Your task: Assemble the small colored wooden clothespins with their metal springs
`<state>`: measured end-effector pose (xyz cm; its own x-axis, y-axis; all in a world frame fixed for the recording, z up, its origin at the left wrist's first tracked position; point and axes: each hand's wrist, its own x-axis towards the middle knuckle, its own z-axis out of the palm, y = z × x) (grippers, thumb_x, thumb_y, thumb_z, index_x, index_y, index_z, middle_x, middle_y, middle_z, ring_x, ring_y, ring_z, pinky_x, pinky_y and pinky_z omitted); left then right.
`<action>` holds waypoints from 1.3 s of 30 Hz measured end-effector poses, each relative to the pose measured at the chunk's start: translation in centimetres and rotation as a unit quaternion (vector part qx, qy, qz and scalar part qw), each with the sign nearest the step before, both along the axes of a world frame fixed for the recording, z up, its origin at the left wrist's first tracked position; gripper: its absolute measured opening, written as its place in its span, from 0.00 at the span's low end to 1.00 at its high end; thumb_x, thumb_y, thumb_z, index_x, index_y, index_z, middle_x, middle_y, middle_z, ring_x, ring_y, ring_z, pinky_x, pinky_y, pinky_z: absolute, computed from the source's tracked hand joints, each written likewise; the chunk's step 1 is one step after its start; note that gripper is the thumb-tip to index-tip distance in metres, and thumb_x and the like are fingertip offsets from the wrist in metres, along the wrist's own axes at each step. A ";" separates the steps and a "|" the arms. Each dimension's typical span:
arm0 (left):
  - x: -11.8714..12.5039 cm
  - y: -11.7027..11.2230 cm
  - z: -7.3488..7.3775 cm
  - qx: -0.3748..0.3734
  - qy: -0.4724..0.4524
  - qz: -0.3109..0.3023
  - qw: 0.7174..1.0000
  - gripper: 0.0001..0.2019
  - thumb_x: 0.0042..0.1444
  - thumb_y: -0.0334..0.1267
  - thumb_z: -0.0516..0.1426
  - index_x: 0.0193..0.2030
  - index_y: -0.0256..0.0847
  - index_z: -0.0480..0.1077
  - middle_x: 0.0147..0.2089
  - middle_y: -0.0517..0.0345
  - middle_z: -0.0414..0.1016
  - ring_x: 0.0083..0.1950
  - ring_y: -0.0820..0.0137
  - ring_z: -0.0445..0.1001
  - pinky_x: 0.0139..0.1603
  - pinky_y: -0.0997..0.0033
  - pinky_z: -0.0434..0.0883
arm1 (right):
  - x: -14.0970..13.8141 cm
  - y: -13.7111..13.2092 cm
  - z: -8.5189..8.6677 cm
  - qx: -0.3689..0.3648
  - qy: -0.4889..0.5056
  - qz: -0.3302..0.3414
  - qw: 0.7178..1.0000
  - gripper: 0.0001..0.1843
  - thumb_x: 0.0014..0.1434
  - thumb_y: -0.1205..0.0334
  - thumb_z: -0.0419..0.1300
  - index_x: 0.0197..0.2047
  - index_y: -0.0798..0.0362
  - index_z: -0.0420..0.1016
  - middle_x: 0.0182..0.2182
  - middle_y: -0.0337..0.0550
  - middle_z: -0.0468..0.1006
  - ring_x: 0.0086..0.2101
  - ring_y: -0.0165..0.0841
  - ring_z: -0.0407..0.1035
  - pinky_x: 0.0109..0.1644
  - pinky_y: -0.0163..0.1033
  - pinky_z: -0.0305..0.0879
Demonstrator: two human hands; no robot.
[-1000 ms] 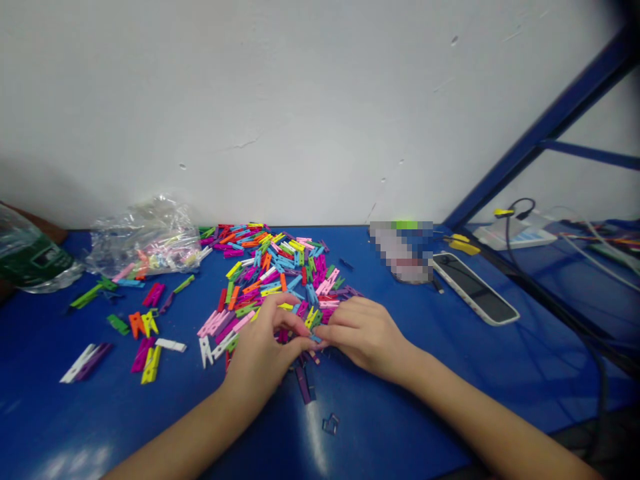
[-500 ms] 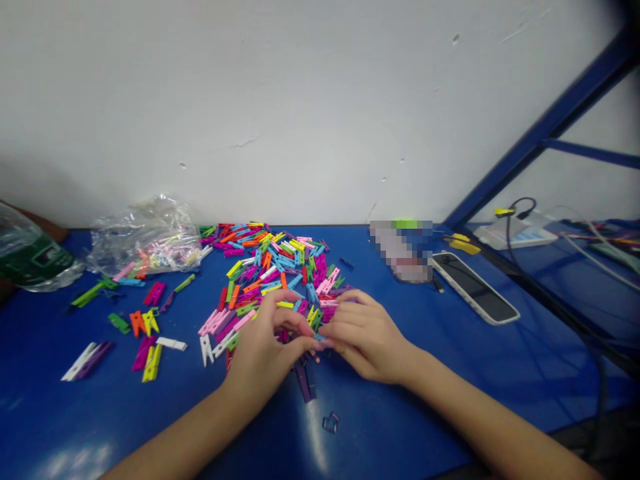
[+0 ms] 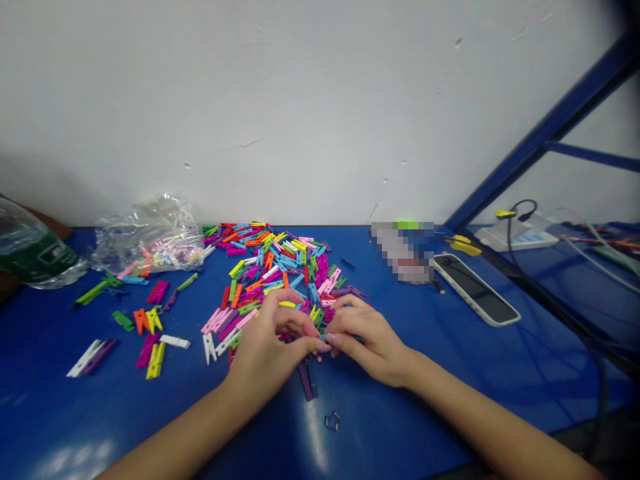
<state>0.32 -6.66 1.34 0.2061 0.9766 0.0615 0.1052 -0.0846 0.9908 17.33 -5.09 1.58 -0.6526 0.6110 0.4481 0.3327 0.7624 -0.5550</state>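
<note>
1. A large heap of mini painted clothespins is lying just beyond both hands, spreading across a blue tabletop. It makes up most of the pieces in view.
2. Smaller loose groups, including an orange clothespin and a white-and-purple pair, are lying apart, well to the left of the left hand. A clear plastic bag holding more colored pieces is resting beyond them.
3. The left hand is curling inward, its thumb and fingers drawn together and its fingertips reaching toward the right hand.
4. The right hand is half closed, with its fingertips meeting those of the left hand at the near edge of the heap.
5. A tiny pale blue piece is showing between the fingertips, but it is too small to tell whether either hand is gripping it.
6. A purple clothespin is lying just below the hands, and a small metal spring is resting nearer the right forearm.
7. A smartphone is lying well beyond and to the right of the right hand.
</note>
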 end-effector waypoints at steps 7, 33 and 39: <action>0.0 -0.1 0.0 0.002 -0.009 -0.003 1.000 0.24 0.38 0.30 0.62 0.37 0.43 0.51 0.25 0.69 0.71 0.25 0.73 0.72 0.30 0.72 0.67 | -0.3 -0.3 0.4 -0.082 0.048 -0.001 0.996 0.15 0.60 0.62 0.46 0.24 0.54 0.64 0.19 0.36 0.71 0.25 0.26 0.64 0.38 0.35 0.57; 0.0 0.1 -0.1 0.058 0.085 -0.011 0.995 0.10 0.44 0.33 0.58 0.35 0.42 0.65 0.30 0.60 0.74 0.30 0.71 0.73 0.31 0.73 0.71 | -0.1 0.5 -0.1 -0.103 0.001 -0.048 0.994 0.13 0.58 0.60 0.48 0.26 0.55 0.66 0.19 0.36 0.69 0.22 0.24 0.63 0.27 0.28 0.57; -0.3 0.7 -0.6 0.060 0.098 0.030 0.993 0.06 0.47 0.37 0.56 0.34 0.42 0.71 0.29 0.58 0.75 0.30 0.70 0.73 0.31 0.72 0.71 | 1.5 1.4 1.3 -0.084 -0.039 -0.095 0.991 0.15 0.59 0.58 0.46 0.27 0.55 0.67 0.20 0.36 0.69 0.22 0.25 0.63 0.27 0.29 0.57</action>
<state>0.02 -5.97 0.78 0.1665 0.9757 0.1425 0.3040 -0.1883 0.9339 18.82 -3.68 2.88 -0.5470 0.7881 0.2822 0.5093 0.5808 -0.6350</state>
